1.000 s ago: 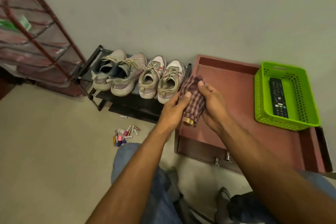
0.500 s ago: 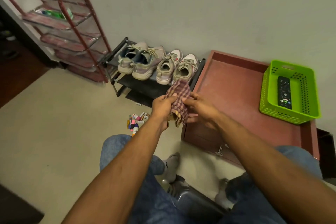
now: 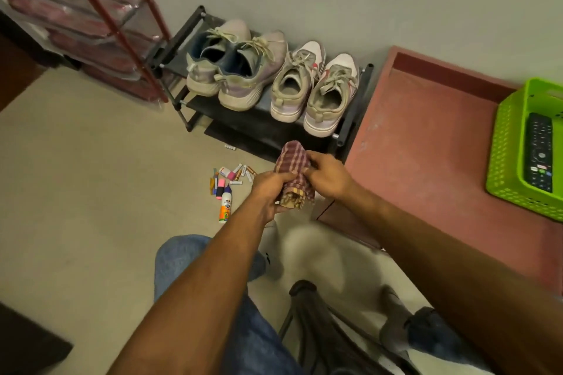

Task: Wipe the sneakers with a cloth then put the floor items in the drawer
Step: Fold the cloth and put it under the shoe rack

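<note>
Both hands bunch the checked cloth (image 3: 294, 175) in the air, just in front of the black shoe rack (image 3: 350, 113). The left hand (image 3: 271, 192) grips its lower end; the right hand (image 3: 329, 172) pinches the upper fold. Nothing wiped yet, by the look of it.

Four sneakers sit on the rack's top shelf: a grey pair (image 3: 231, 67) on the left, a white pair (image 3: 313, 90) on the right, nearest the cloth. Best, I judge, to gather the cloth into a firm pad in one hand, steady a shoe with the other, and begin at the near white one.

Floor items (image 3: 230, 183) lie scattered just left of the hands: small batteries, markers, a glue bottle. One stray piece lies by the rack's foot.

The drawer front below the reddish bench (image 3: 426, 146) is blurred; whether it is open is unclear. The green basket (image 3: 502, 167) with a remote is cut off at the right edge.
</note>
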